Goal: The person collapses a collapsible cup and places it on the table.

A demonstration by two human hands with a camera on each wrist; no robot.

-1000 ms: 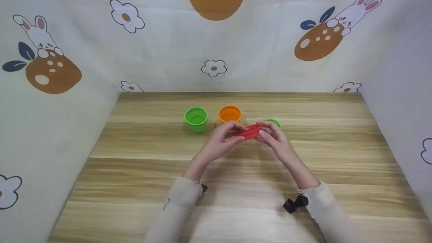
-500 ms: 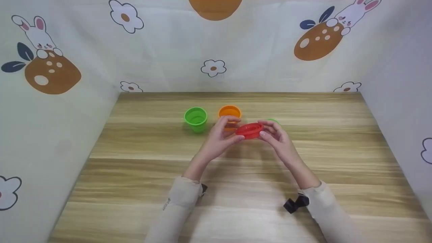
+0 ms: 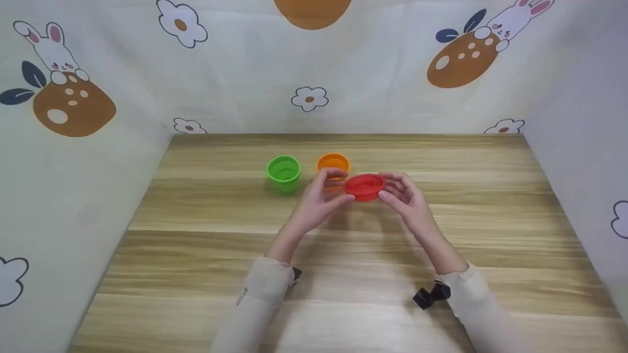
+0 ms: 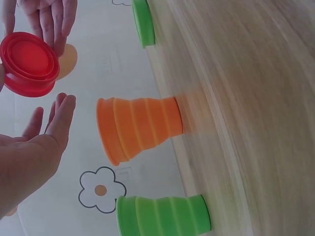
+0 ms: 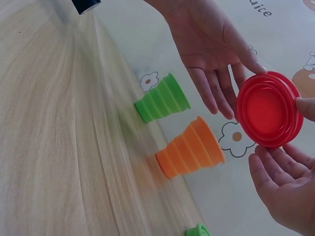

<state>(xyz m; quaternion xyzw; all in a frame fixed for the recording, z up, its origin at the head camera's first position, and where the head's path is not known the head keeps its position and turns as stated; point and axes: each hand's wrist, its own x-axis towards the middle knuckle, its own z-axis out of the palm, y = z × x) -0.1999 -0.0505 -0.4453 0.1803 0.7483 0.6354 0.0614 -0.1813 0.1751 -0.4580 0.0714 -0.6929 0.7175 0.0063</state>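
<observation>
Above the pale wood-grained tabletop (image 3: 196, 274), a person's two bare hands, coming out of off-white sleeves (image 3: 255, 299), lift one thing between them. The left hand (image 3: 319, 201) sets its thumb on the near side of the rim, its fingers partly spread and only loosely bent; the left wrist view shows some of those fingertips apart from the piece. The right hand (image 3: 409, 201) pinches the opposite side more plainly, its thumb over the edge and its fingers round the far side. Behind them stand two upright, stepped, plastic-looking cups, a bright orange cup (image 3: 332, 161) and, to its left, a light green cup (image 3: 284, 171). The head view hides the lower part of the orange one behind the left hand, while both wrist views show its ringed wall down to the table. The held thing is a flat, round, red cup of nested rings (image 3: 365, 188), tilted, in front of the orange cup and slightly to its right. Smallest in sight is a low, round green piece (image 4: 143, 22) on the tabletop, cut off by the frame in both wrist views and hidden in the head view.
</observation>
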